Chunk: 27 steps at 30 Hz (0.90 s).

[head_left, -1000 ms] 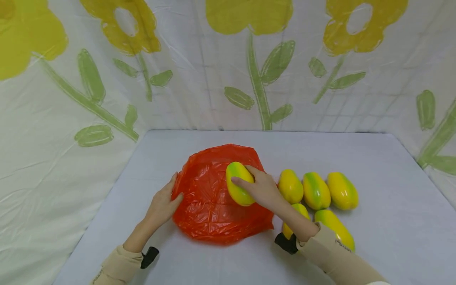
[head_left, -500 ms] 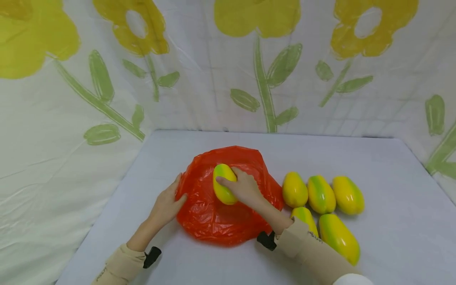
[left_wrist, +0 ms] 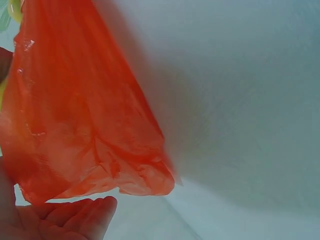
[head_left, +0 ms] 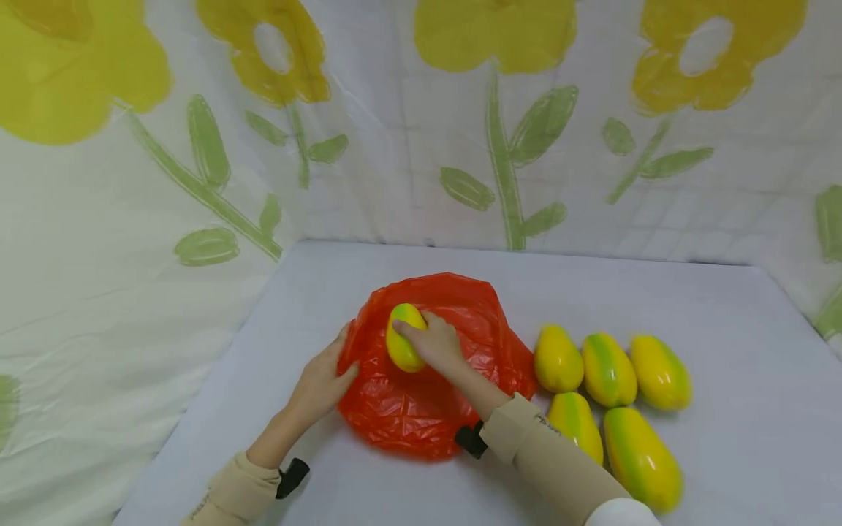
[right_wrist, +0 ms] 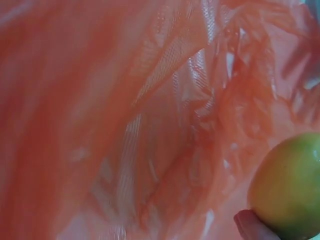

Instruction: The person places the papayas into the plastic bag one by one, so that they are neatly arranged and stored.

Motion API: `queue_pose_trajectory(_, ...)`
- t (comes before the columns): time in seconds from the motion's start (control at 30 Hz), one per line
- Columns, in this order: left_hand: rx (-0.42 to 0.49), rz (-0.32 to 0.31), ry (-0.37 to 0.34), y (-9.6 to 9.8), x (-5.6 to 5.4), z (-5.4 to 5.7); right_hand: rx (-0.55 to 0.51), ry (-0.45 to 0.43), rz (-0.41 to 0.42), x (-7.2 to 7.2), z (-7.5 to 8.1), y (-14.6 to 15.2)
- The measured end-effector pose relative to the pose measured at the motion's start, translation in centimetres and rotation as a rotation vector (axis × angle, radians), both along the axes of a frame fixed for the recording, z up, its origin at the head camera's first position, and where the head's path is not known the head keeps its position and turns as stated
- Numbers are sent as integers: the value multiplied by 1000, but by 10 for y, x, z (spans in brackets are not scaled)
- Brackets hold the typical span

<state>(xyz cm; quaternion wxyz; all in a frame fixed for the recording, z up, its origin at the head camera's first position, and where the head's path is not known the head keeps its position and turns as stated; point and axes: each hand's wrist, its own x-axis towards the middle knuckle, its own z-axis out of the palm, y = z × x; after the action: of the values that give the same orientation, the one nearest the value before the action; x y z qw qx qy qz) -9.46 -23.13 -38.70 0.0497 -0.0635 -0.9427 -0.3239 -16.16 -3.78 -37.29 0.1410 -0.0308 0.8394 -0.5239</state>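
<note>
A red plastic bag point(head_left: 408, 416) lies spread with its mouth towards me. My right hand point(head_left: 439, 343) holds a glossy yellow-and-green papaya point(head_left: 403, 349) over the inside of the bag, the thumb across its near side. In the right wrist view, the papaya point(right_wrist: 290, 187) shows beside a fingertip, with red plastic behind. My left hand point(head_left: 324, 376) is at the bag's left rim, its thumb apart from the other fingers. The left wrist view shows nearly straight fingers point(left_wrist: 90, 215) beside the bag's edge point(left_wrist: 90, 125); part of that hand is out of frame.
Several more papayas point(head_left: 609, 370) lie in two rows on the white table point(head_left: 737, 351), right of the bag. The nearest papaya point(head_left: 643, 460) lies beside my right sleeve point(head_left: 549, 460). A white curtain point(head_left: 381, 146) with painted flowers stands behind the table.
My right hand has carried the papaya leftwards, further over the bag. My left hand stays at the left rim. The whole scene has shifted slightly right in the head view.
</note>
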Motion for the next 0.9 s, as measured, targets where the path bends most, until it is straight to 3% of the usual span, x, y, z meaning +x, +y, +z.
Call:
queue_pose_trajectory(0.23, -3, 6, 0, 3, 6, -2, -6, -7, -74, -10, -9, -17)
queue_pose_trajectory(0.53, -5, 26, -11, -3, 6, -1, -85, -202, -117, -29, 0, -22)
queue_pose_trajectory(0.67, -8, 36, -17, -3, 7, -1, -124, -252, -129, -34, -3, -22)
queue_pose_trajectory(0.9, 8, 38, -31, 1, 6, -4, -185, -186, -131, -35, -16, -35)
